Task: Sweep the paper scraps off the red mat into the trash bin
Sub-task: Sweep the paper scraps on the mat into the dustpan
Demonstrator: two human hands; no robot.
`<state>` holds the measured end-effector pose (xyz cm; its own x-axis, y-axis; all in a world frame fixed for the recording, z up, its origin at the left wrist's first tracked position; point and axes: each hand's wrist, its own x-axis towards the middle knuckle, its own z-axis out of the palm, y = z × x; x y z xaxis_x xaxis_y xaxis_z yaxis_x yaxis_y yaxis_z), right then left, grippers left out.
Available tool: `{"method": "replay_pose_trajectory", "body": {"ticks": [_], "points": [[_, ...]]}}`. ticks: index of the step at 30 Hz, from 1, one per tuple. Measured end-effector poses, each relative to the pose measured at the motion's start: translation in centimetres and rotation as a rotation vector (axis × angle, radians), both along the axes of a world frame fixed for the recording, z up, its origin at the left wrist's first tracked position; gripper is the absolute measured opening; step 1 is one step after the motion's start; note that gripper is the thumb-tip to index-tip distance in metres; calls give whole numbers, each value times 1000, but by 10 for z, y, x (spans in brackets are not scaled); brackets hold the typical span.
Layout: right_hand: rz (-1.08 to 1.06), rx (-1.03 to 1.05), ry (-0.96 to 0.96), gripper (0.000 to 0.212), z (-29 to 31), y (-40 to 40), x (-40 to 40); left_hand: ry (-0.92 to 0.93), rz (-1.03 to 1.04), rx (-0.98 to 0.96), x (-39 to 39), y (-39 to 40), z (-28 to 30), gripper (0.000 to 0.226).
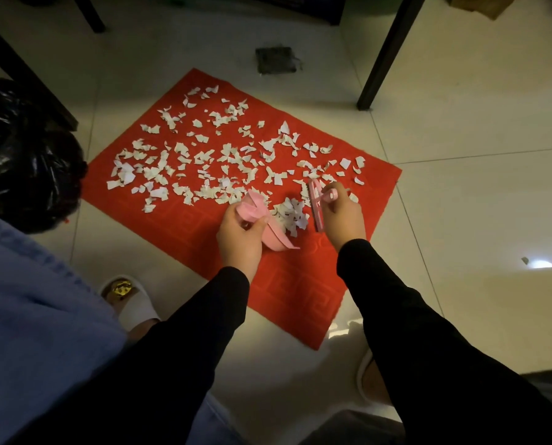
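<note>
Lying flat on the tile floor (460, 130), the red mat (268, 277) looks soft and limp, so it is best left in place while the trash bin (21, 155), lined with a black bag, stands just beside its left edge. Paper scraps (204, 162) scattered across the mat appear feather-light and likely to flutter, calling for slow, low strokes. The left hand (241, 236) grips the pink dustpan (268, 226) by its handle and the right hand (343, 216) grips the small pink brush (316, 203); they sit close together, a small heap of scraps between them.

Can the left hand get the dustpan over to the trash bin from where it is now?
Probably yes. The left hand grips the dustpan, and the black-bagged bin stands just off the mat's left edge, with only bare floor between them.
</note>
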<state>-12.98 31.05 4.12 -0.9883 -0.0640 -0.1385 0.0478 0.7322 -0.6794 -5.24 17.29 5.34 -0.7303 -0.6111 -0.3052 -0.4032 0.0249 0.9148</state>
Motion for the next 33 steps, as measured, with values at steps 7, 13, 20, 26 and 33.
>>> {"method": "replay_pose_trajectory", "body": {"ticks": [7, 13, 20, 26, 33], "points": [[-1, -32, 6, 30, -2, 14, -2, 0, -64, -54, -17, 5, 3, 38], [-7, -9, 17, 28, -3, 19, -5, 8, -107, -86, -28, 12, 5, 39], [-95, 29, 48, 32, -14, 16, -18, 64, -99, -92, -50, 19, 0, 31], [-141, 84, 131, 47, -28, 5, -30, 105, -132, -123, -72, 26, -5, 26], [-160, 150, 195, 58, -54, 7, -50, 90, -126, -89, -86, 32, -13, 24]]}}
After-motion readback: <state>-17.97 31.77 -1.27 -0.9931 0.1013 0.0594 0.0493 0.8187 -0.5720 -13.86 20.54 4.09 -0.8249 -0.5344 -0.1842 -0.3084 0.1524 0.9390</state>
